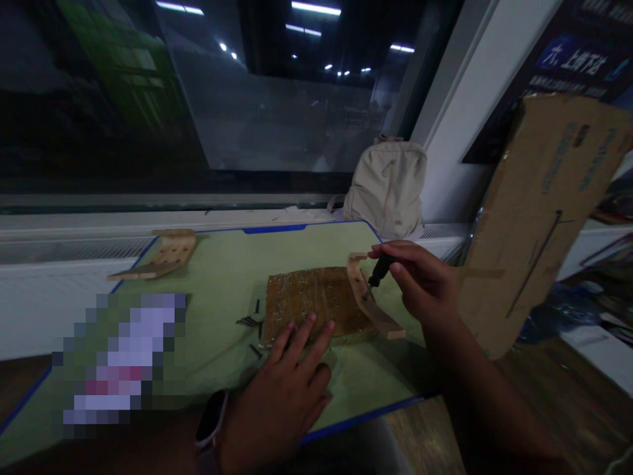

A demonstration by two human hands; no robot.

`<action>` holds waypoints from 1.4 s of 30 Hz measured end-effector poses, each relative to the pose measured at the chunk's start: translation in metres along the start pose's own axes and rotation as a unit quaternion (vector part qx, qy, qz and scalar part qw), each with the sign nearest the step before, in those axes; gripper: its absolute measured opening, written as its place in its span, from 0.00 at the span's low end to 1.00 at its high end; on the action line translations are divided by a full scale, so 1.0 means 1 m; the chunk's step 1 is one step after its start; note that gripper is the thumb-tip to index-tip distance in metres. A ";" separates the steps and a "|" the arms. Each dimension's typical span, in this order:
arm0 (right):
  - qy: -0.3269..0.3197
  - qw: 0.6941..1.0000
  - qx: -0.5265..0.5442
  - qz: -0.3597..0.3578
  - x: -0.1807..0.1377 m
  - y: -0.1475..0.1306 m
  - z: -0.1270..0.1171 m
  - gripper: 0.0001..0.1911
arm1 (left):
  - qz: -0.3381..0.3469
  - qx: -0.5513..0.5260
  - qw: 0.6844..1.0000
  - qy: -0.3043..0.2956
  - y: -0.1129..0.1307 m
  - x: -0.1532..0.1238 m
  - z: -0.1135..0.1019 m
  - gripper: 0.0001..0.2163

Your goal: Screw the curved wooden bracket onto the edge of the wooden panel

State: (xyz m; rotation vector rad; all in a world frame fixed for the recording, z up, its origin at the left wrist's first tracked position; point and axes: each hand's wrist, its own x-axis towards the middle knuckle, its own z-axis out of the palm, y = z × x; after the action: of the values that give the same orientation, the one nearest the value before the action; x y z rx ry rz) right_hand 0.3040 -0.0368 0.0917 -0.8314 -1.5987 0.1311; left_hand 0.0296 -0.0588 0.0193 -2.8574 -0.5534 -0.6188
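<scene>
My right hand (420,277) grips a screwdriver (381,269) by its black handle. The shaft points down at a curved wooden piece with holes (357,280), which lies across the right end of a brown, tape-covered board (306,297). Fingers spread, my left hand (291,379) rests flat on the near edge of that board. Several dark screws (250,321) are scattered just left of the board. Whether the tip sits in a screw is too small to tell.
A second curved wooden piece (171,254) lies at the table's far left corner. The green table (222,257) has a blue edge. Behind it a pale backpack (388,185) leans by the window, and a large cardboard sheet (548,218) stands at right. A blurred-out patch covers the left side.
</scene>
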 end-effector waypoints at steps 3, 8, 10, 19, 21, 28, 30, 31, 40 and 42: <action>0.034 0.999 0.013 0.023 -0.001 0.004 0.003 0.07 | 0.001 0.008 1.000 0.005 0.000 0.000 0.001 0.15; 0.097 0.993 -0.051 -0.034 -0.002 0.013 0.000 0.09 | 0.001 0.006 1.000 0.017 0.002 0.000 -0.001 0.16; 0.073 0.996 -0.035 -0.039 -0.002 0.010 0.001 0.07 | 0.002 0.003 1.000 0.018 0.002 0.000 -0.002 0.16; 0.072 0.997 0.006 -0.001 -0.001 0.007 0.002 0.06 | 0.000 -0.011 1.000 0.008 0.001 -0.003 0.001 0.14; 0.097 0.994 -0.040 -0.025 -0.001 0.011 -0.001 0.07 | 0.001 -0.011 1.000 0.001 0.001 -0.003 0.001 0.15; 0.003 1.000 0.025 -0.006 -0.001 -0.002 0.003 0.06 | 0.000 -0.001 1.000 0.005 0.001 -0.001 0.000 0.16; 0.014 1.000 0.015 -0.003 -0.002 -0.001 0.003 0.06 | 0.000 0.001 1.000 0.002 0.001 -0.001 -0.001 0.15; 0.033 0.999 -0.009 -0.012 -0.002 0.001 0.002 0.06 | 0.000 0.001 1.000 0.003 0.001 0.000 -0.001 0.15; -0.005 1.000 -0.002 -0.029 -0.002 0.001 0.001 0.09 | 0.002 -0.005 1.000 0.009 0.001 0.000 0.001 0.16; 0.001 1.000 0.023 -0.009 -0.002 -0.001 0.004 0.08 | 0.001 -0.007 1.000 0.005 0.001 0.000 0.001 0.16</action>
State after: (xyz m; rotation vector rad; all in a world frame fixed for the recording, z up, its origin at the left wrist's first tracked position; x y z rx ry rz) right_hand 0.3001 -0.0368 0.0896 -0.7808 -1.5957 0.1541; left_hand 0.0302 -0.0593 0.0187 -2.8654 -0.5469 -0.6377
